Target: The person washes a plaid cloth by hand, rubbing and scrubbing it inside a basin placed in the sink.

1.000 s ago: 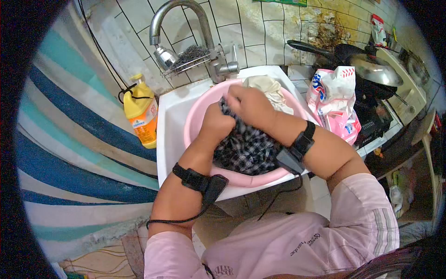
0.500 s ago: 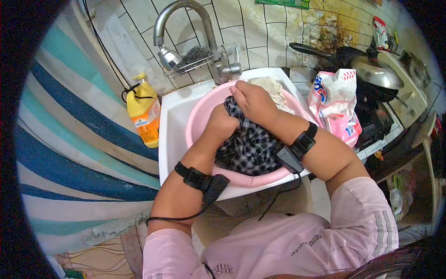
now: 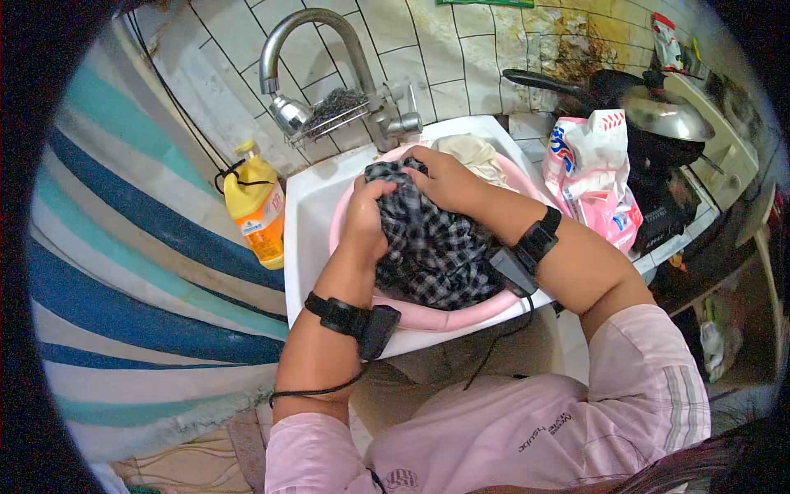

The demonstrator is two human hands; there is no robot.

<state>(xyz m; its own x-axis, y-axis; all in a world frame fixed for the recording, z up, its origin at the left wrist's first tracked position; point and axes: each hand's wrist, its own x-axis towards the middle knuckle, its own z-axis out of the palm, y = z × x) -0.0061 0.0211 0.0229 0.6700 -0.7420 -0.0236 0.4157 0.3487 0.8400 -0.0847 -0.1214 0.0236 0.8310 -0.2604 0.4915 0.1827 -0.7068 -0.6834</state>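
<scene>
A black-and-white checked cloth [image 3: 440,255] lies bunched in a pink basin [image 3: 436,319], its upper end raised between my hands. My left hand [image 3: 366,216] grips the cloth's left edge, with the thumb on top. On the other side, my right hand [image 3: 448,181] is closed on the upper part, its fingers bent over the fabric. Behind my right hand, a cream cloth [image 3: 477,156] rests at the back of the basin. The basin sits in a white sink [image 3: 306,235].
A faucet [image 3: 317,16] and wire rack [image 3: 337,122] stand behind the sink. At left is a yellow bottle [image 3: 253,202]. To the right are a detergent bag [image 3: 588,165], a pan [image 3: 568,82] and a metal lid [image 3: 671,117] near a stove.
My hands, earlier close together in fists on the cloth, are now farther apart. My left hand has moved left and loosened its fingers, and more of the cloth's upper end shows between them.
</scene>
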